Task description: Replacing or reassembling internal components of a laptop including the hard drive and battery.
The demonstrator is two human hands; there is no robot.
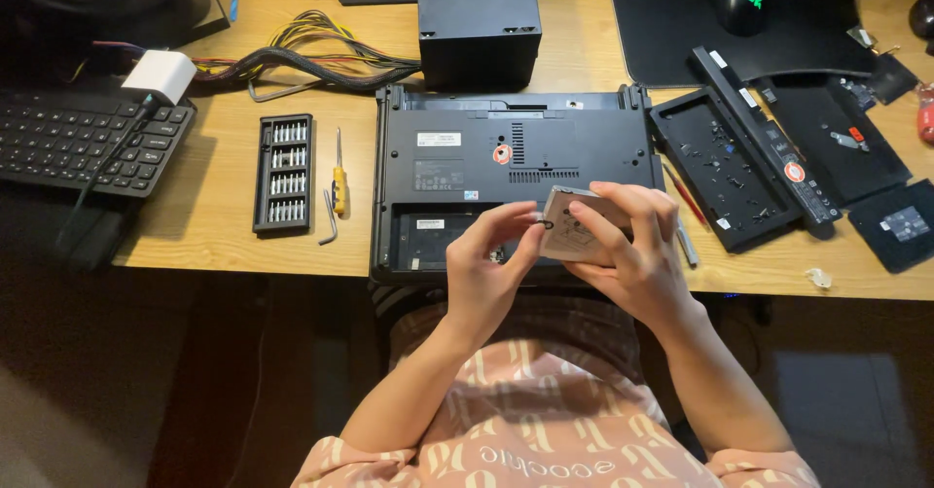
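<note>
Fingers of both hands, left hand (pixel 486 264) and right hand (pixel 632 254), clasped around a silver drive (pixel 569 230) above the laptop (pixel 516 157).

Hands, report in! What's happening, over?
Both hands grip flat silver rectangular drive. Held above upturned black laptop. Nothing blocking.

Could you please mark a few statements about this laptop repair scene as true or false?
1. The right hand holds a flat silver drive over the laptop. True.
2. The laptop lies screen up with its keys showing. False: its underside faces up, with an open bay near the front edge.
3. The screwdriver bit case lies left of the laptop. True.
4. The yellow-handled screwdriver is in the left hand. False: it lies on the desk beside the bit case; the left hand's fingertips are at the drive's edge.
</note>
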